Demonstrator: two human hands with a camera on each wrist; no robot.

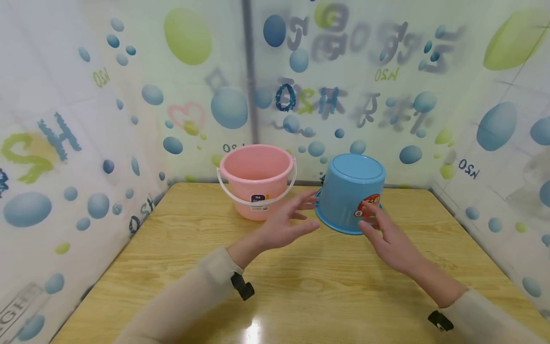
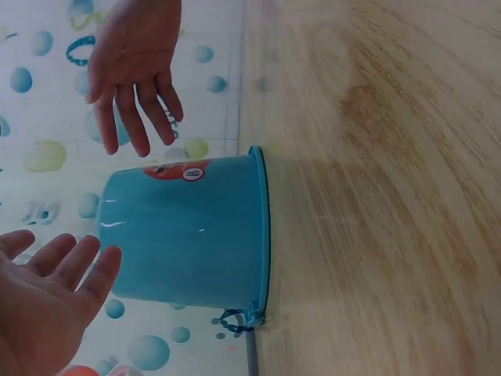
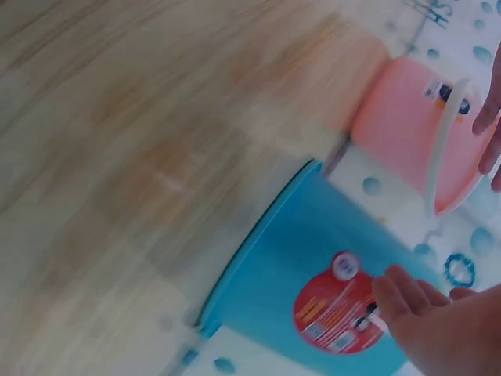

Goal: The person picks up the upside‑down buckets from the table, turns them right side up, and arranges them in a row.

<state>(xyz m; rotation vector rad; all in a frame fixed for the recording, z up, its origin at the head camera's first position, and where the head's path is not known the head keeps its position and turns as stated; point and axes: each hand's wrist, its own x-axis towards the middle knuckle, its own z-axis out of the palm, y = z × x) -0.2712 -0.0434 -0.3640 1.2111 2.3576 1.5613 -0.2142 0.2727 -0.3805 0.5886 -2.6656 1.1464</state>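
Note:
A blue bucket [image 1: 343,191] stands upside down on the wooden table, its rim on the tabletop and a red round label [image 3: 338,309] on its side. My left hand [image 1: 288,222] is at the bucket's left, fingers spread and holding nothing. On the other side, my right hand [image 1: 391,239] reaches toward the label with loosely bent fingers, palm facing the bucket. In the left wrist view both hands appear apart from the blue bucket [image 2: 188,231]. A pink bucket [image 1: 258,174] sits upright behind my left hand, its white handle [image 1: 232,195] hanging down in front.
The wooden table [image 1: 172,263] reaches back to a wall covering [image 1: 365,119] printed with blue and green dots and letters. Similar printed panels rise along the left and right sides. A black strap [image 1: 242,285] is on my left sleeve, another black strap [image 1: 440,320] on my right.

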